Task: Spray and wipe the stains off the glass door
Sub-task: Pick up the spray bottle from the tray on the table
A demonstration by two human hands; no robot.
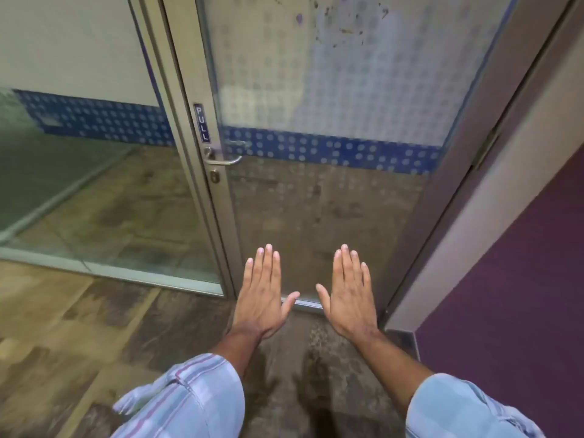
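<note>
A glass door [316,200] in a metal frame stands straight ahead, frosted with a dot pattern and crossed by a blue dotted band. Dark stains [344,26] speckle its upper pane. My left hand [262,295] and my right hand [350,295] are held out flat, palms down, fingers apart, in front of the door's lower pane. Neither hand holds anything. No spray bottle or cloth is in view.
A lever handle [224,158] with a "PULL" label [201,122] sits on the door's left frame. A fixed glass panel [94,184] runs to the left. A purple wall [521,279] lies on the right. The floor [94,327] is mottled tile.
</note>
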